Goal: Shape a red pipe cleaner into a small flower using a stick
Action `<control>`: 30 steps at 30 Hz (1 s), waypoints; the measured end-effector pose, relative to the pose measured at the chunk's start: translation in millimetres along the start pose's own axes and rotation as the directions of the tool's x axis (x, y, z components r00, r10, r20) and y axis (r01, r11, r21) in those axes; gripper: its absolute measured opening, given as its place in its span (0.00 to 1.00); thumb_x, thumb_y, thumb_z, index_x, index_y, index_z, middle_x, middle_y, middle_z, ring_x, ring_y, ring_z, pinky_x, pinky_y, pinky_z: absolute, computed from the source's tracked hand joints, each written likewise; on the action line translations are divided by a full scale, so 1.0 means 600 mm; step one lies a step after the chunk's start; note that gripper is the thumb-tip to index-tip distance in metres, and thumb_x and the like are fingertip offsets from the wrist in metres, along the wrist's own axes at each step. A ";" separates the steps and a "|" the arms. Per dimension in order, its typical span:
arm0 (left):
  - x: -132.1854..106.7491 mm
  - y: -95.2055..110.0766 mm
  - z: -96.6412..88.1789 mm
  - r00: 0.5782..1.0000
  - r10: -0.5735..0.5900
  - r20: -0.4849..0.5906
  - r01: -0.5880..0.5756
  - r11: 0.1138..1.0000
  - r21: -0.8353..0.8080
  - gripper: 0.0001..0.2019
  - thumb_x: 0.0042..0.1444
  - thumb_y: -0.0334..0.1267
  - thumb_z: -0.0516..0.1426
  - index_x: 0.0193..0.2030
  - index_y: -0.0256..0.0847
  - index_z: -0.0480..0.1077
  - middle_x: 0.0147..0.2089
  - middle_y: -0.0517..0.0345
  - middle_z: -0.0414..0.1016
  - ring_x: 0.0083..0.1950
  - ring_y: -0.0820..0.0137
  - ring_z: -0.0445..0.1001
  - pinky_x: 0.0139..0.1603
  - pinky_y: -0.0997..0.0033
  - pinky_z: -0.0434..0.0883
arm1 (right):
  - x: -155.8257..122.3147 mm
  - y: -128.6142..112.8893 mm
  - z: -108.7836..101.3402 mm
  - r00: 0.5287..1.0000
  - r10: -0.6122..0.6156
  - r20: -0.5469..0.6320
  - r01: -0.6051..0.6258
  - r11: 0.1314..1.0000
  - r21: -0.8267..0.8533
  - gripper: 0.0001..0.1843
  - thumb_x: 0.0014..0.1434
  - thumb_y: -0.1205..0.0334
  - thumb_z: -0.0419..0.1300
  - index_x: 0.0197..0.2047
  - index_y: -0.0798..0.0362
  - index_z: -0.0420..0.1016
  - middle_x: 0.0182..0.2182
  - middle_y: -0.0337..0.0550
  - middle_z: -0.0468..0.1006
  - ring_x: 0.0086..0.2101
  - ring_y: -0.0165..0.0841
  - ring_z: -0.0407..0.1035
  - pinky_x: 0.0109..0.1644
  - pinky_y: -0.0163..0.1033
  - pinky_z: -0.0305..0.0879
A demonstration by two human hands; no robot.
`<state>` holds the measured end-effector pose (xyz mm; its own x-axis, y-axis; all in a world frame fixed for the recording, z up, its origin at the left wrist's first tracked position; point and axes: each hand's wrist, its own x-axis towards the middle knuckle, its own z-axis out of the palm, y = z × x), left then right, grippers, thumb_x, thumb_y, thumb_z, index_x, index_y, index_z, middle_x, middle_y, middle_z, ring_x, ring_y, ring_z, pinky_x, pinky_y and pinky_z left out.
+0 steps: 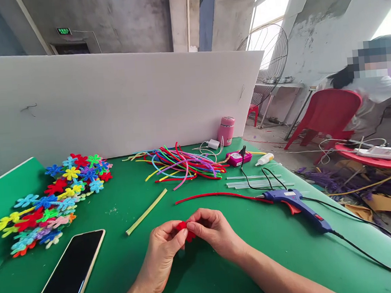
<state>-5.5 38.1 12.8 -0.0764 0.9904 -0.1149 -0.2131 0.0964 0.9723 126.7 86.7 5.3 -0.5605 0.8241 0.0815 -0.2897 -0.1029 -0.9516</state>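
My left hand [164, 248] and my right hand [212, 231] meet at the front middle of the green table [124, 269]. Both pinch a small red pipe-cleaner piece [185, 228], mostly hidden by the fingers. A long red pipe cleaner [216, 195] lies just beyond my right hand, reaching toward a blue glue gun [296, 201]. A pale green stick [146, 212] lies left of my hands. A heap of coloured pipe cleaners [183, 165] sits farther back.
Several finished pipe-cleaner flowers [51, 203] cover the left side. A black phone [68, 276] lies front left. Clear glue sticks [255, 182], a pink bottle [226, 130] and a white board wall [111, 103] stand behind. A person sits on a red chair [324, 113] at right.
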 end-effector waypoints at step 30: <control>0.002 -0.001 0.004 0.995 -0.072 0.074 0.088 0.965 -0.246 0.10 0.48 0.41 0.58 0.24 0.36 0.70 0.25 0.60 0.66 0.26 0.76 0.59 0.27 0.75 0.58 | 0.001 -0.003 0.000 0.998 -0.015 -0.058 0.008 0.992 -0.124 0.15 0.50 0.51 0.60 0.26 0.55 0.67 0.21 0.37 0.70 0.24 0.28 0.66 0.31 0.34 0.63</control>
<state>-3.2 39.5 12.4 0.0112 0.9855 -0.1696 -0.4518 0.1563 0.8783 127.1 87.5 7.1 -0.5102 0.8564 0.0790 -0.1955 -0.0261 -0.9804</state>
